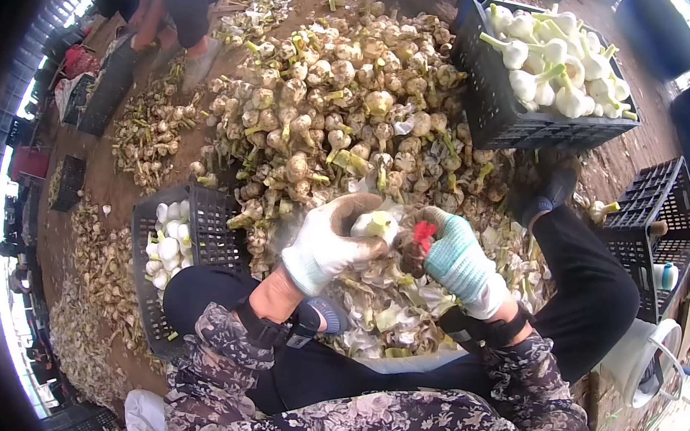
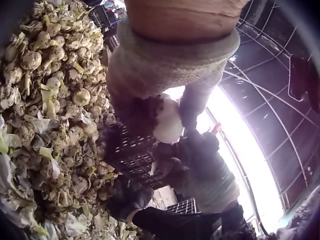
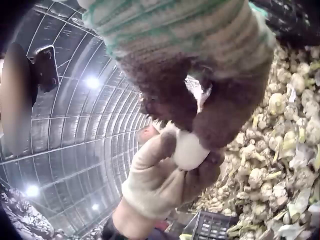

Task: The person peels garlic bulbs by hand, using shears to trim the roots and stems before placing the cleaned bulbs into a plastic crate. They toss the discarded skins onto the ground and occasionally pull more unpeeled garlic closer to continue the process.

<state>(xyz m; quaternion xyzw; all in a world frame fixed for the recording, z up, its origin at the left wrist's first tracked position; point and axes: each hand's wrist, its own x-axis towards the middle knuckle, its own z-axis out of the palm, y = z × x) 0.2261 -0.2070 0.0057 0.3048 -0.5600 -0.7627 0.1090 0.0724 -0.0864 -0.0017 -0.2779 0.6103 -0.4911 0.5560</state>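
Observation:
My left hand [image 1: 322, 242], in a white glove with dirty fingertips, grips a peeled white garlic bulb [image 1: 376, 225] by its sides. Its short green-yellow stem end shows in the head view. The same bulb looks smooth and white in the right wrist view, between the two hands. My right hand [image 1: 461, 260], in a green-and-white glove, is curled close beside the bulb. A small red thing [image 1: 424, 235] shows at its thumb and fingers; the glove hides most of it. Below both hands lie loose garlic skins [image 1: 388, 324].
A heap of unpeeled garlic [image 1: 330, 114] spreads ahead. One black crate [image 1: 496, 114] at the upper right is piled with white bulbs; another crate [image 1: 219, 232] at the left holds more. A white bucket [image 1: 626, 359] stands at the right. Another person [image 1: 187, 1] works at the upper left.

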